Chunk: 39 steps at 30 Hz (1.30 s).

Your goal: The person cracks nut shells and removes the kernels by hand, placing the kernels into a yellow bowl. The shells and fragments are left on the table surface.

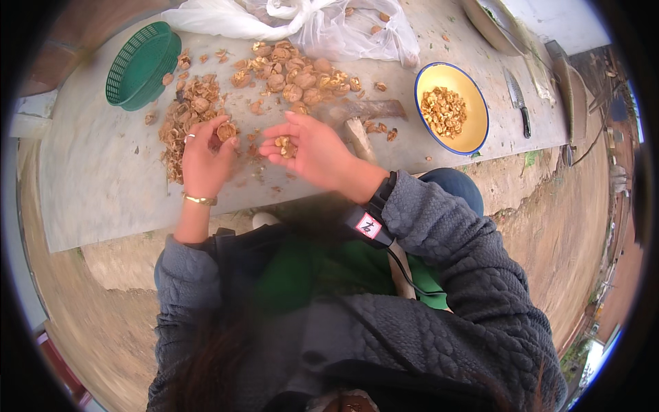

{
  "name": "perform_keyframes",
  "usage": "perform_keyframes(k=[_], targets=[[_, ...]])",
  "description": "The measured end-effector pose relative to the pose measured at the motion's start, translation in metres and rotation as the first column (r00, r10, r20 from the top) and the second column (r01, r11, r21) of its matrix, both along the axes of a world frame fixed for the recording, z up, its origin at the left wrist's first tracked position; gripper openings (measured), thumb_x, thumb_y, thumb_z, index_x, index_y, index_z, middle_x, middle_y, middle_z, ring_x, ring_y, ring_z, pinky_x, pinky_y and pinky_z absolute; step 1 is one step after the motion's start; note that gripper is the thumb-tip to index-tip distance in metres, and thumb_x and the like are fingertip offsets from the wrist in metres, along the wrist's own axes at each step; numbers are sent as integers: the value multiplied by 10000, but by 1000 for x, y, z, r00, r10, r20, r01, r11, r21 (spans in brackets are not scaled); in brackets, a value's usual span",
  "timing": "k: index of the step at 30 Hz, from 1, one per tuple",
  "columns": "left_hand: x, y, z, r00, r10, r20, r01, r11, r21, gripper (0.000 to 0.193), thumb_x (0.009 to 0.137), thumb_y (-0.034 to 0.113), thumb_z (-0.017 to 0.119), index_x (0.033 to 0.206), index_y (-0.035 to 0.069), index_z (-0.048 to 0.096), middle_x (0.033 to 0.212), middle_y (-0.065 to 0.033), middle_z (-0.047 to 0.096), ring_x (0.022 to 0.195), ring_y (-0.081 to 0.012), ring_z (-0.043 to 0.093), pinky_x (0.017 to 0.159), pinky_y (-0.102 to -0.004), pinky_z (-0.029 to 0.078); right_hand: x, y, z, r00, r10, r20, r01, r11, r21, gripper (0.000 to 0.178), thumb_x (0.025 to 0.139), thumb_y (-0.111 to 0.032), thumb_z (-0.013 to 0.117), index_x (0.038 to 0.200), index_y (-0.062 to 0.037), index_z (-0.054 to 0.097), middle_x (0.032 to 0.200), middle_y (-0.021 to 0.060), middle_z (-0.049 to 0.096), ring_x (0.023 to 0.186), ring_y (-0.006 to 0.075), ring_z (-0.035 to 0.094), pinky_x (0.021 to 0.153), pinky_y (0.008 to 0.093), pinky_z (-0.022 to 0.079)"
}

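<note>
My left hand pinches a piece of walnut shell between thumb and fingers, just over the right side of a heap of broken walnut shells. To its right, my right hand is turned palm up, with walnut kernel pieces resting in its curled fingers. Beyond both hands lies a pile of walnuts, some whole and some cracked. Beside my right wrist rests a hammer-like tool with a dark, rusty head and a pale wooden handle, partly behind the wrist.
A yellow, blue-rimmed bowl holding walnut kernels stands at the right, with a black-handled knife beyond it. A green plastic basket sits at the far left. White plastic bags lie along the back of the grey table.
</note>
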State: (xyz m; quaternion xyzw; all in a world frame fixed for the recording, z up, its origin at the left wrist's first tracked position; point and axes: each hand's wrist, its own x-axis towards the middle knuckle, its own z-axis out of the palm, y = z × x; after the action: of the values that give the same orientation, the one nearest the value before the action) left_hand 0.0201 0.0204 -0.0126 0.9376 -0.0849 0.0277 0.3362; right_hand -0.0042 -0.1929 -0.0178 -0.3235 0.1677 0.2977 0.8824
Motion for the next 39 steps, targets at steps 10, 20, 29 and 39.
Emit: perform_keyframes(k=[10,20,29,39], targets=[[-32,-42,16,954,-283,96,298,929,-220,289,750,109,781,1014,90,663,861,-60,617,701,-157,617,644,-271,509,-5,1,13,998,-51,-36,56,989,135,686,974,-529,433,1286,82,451,1155,155,558,1057,236,556,952,342,458],[-33,-41,4,971,-215,-104,160,908,-388,228,783,33,731,995,69,654,846,-40,655,756,-125,642,703,-251,529,-7,7,5,996,-27,81,15,990,142,625,996,-462,436,1314,76,438,1193,124,539,1078,190,530,930,315,439],[-23,-29,-2,906,-293,-304,-9,706,-708,114,829,-20,697,928,10,649,890,-30,691,809,-101,653,743,-232,528,-11,9,5,983,-19,182,14,999,30,313,1009,-120,437,1255,67,489,1161,116,567,1056,194,569,966,330,460],[-10,-11,11,915,-135,-381,-279,470,-837,74,872,-18,638,922,30,611,838,-17,652,764,-91,626,717,-212,508,-3,4,12,995,-19,97,4,988,156,571,1052,-407,269,1214,98,481,1138,205,559,1098,295,582,973,397,491]])
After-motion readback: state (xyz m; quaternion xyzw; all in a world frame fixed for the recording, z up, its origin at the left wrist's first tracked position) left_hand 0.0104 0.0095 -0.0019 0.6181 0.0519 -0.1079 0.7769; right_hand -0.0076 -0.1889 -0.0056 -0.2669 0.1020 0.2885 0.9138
